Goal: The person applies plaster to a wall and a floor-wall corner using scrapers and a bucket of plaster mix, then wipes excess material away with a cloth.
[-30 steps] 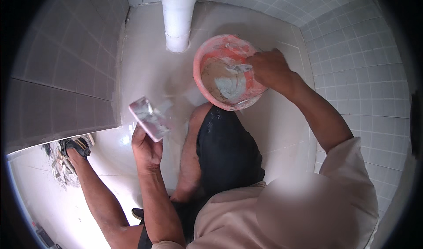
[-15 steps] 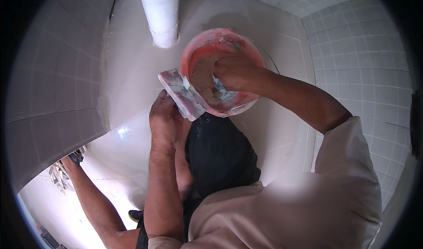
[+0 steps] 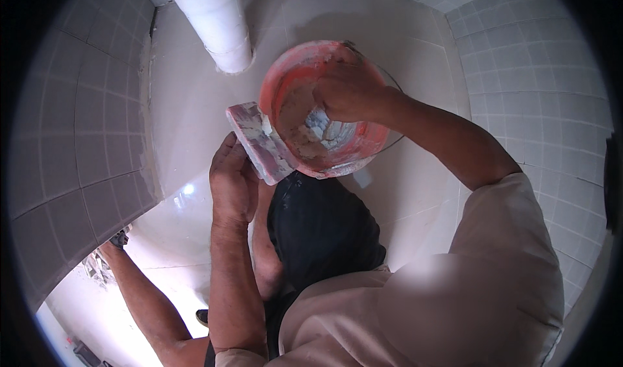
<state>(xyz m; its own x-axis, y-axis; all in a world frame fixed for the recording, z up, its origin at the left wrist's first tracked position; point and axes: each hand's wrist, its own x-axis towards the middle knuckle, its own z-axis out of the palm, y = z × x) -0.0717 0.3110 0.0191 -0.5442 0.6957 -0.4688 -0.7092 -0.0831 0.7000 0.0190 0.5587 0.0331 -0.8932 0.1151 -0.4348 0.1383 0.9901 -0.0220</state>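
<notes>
My left hand point(image 3: 233, 179) grips a pink rectangular float point(image 3: 263, 143) from below, its face smeared with grey-white paste. The float is tilted, with its right edge against the rim of a red bucket point(image 3: 276, 75). Inside the bucket is wet, grey-brown paste point(image 3: 295, 110). My right hand point(image 3: 350, 94) reaches into the bucket from the right, fingers curled closed. Just below those fingers a pale bluish patch shows in the paste; whether it is a tool's blade I cannot tell. Whatever the fingers hold is hidden.
A white vertical pipe point(image 3: 217, 26) meets the tiled floor point(image 3: 188, 107) beyond the float. Tiled walls stand at left point(image 3: 104, 127) and right point(image 3: 538, 114). My knee in dark shorts point(image 3: 324, 231) is right below the bucket. Another person's bare leg point(image 3: 146, 295) shows at lower left.
My right hand has moved slightly up within the bucket, uncovering more of the pale patch. The bucket has tipped a little, and its wire handle shows more. The float stays at the rim.
</notes>
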